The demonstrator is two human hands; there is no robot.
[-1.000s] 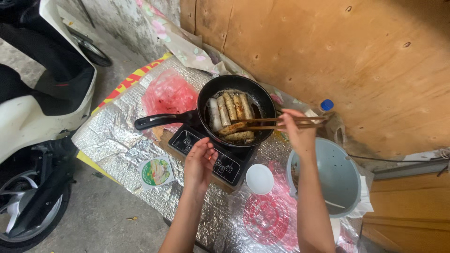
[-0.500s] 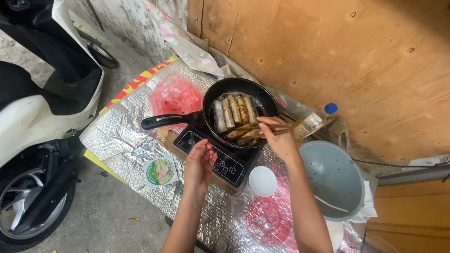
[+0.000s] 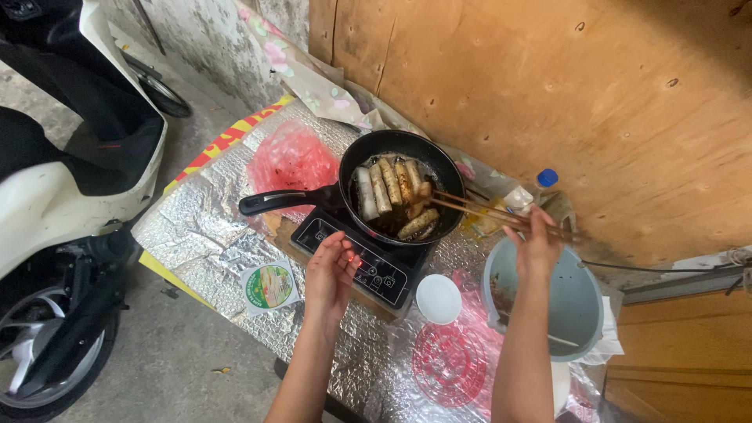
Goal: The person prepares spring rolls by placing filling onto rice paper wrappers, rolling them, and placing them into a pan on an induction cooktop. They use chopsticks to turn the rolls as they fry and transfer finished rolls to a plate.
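We took the black frying pan (image 3: 399, 188) as our landmark; it sat on a black induction cooker (image 3: 364, 262), its handle reaching away on the left hand's side, and held a row of pale and browned rolls (image 3: 389, 186), though we could not tell what they were made of. The right hand (image 3: 535, 244), well to the right of the pan, pinched a pair of long wooden chopsticks (image 3: 493, 213) between thumb and fingers; their tips lay over a roll at the pan's near rim, but whether they gripped it we could not tell. The left hand (image 3: 330, 276) hovered below the pan over the cooker's control panel, fingers loosely together and slightly curled; contact with the panel was unclear. Below and right of the pan stood a small white bowl (image 3: 439, 298) and a grey basin (image 3: 560, 301), partly hidden by the right forearm; a red plastic bag (image 3: 291, 160) lay left of the pan on the foil-covered table (image 3: 204, 227); a scooter (image 3: 63, 196), cut off by the frame, stood further left.
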